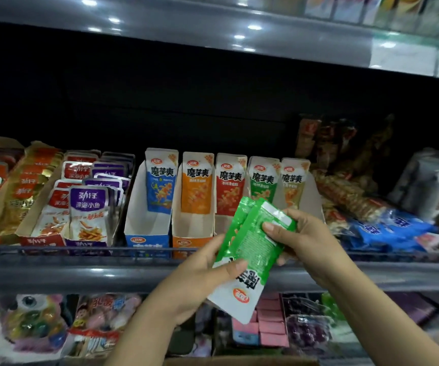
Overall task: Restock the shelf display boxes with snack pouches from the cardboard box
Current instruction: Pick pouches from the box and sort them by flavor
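Note:
Both my hands hold a small stack of green snack pouches (pixel 250 241) in front of the shelf rail, upside down, white end pointing toward me. My left hand (pixel 202 273) grips the stack from the left side, thumb across its front. My right hand (pixel 300 236) pinches the upper right edge. Behind them a row of display boxes stands on the shelf: blue (pixel 147 236), orange (pixel 192 240), red (pixel 230 180), green (pixel 263 178) and a pale one (pixel 293 180). The blue and orange boxes look nearly empty. A cardboard box edge (pixel 239 361) shows at the bottom.
Purple and red fish-snack pouches (pixel 86 207) fill boxes at the left. Loose snack bags (pixel 387 225) pile up at the right. A grey wire rail (pixel 81 250) runs along the shelf front. Another shelf (pixel 213 30) hangs above; candy and pink packs (pixel 268 320) sit on the shelf below.

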A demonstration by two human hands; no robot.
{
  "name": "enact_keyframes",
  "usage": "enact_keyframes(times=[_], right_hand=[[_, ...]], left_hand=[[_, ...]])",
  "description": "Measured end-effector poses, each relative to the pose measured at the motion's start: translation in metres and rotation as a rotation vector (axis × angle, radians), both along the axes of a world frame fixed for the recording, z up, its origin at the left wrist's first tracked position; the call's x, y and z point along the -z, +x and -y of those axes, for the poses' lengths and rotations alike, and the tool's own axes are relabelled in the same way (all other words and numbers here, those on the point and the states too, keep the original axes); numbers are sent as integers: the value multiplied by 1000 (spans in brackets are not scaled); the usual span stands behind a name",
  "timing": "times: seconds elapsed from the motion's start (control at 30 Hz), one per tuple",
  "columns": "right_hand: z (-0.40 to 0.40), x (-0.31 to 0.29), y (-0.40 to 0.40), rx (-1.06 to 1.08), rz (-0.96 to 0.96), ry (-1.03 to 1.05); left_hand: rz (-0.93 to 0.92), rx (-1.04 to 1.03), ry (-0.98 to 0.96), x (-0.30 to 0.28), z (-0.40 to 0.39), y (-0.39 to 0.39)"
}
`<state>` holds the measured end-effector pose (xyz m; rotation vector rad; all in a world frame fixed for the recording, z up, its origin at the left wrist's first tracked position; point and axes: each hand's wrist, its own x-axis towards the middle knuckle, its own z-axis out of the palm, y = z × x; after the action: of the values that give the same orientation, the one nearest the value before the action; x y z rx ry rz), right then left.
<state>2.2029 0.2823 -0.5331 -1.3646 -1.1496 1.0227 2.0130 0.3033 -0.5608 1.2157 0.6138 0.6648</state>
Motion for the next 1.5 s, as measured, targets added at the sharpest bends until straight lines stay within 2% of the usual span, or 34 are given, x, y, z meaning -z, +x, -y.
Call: enact_keyframes(times=[0.13, 0.3, 0.43, 0.53, 0.6, 0.63, 0.7, 0.8, 0.87, 0.97, 1.07, 1.17, 1.3, 1.4, 1.5], right_hand=[[9, 5, 11, 202, 89, 40], [21, -8, 27, 373, -162, 103], [34, -26, 21, 363, -201, 196], [45, -28, 9, 232, -68, 260], [51, -22, 1, 145, 202, 302], [53, -17, -2, 82, 344, 315], [53, -3, -4, -86, 498, 301], [50, 20, -1, -272, 582, 310], [48, 27, 0, -314, 549, 289], [41, 30, 0, -268, 509, 293], [33, 32, -1, -125, 604, 368], [27, 25, -4, -4, 648, 274], [21, 14, 0, -58, 710, 32], [18, 5, 10, -206, 563, -113], [17, 5, 17, -183, 404, -124]], left_hand=[[76, 26, -138, 3, -3, 0], [69, 9, -145, 0, -8, -7], [55, 9, -143, -4, -7, -11], [17, 62, -125, -9, -4, -10], [50, 133, -110, 6, -2, -14], [51, 106, -133, 10, -4, -17], [41, 49, -143, 14, -9, -17], [41, 76, -261, -1, -12, -13], [51, 79, -204, 8, -11, -15], [15, 30, -142, 8, -6, -2], [-26, -6, -35, 12, -2, 3], [-88, -24, 25, 11, -1, 4], [-160, 57, 88, 10, -4, -1], [-162, 139, 22, 10, -6, -6], [-62, 169, -135, 12, -9, -7]])
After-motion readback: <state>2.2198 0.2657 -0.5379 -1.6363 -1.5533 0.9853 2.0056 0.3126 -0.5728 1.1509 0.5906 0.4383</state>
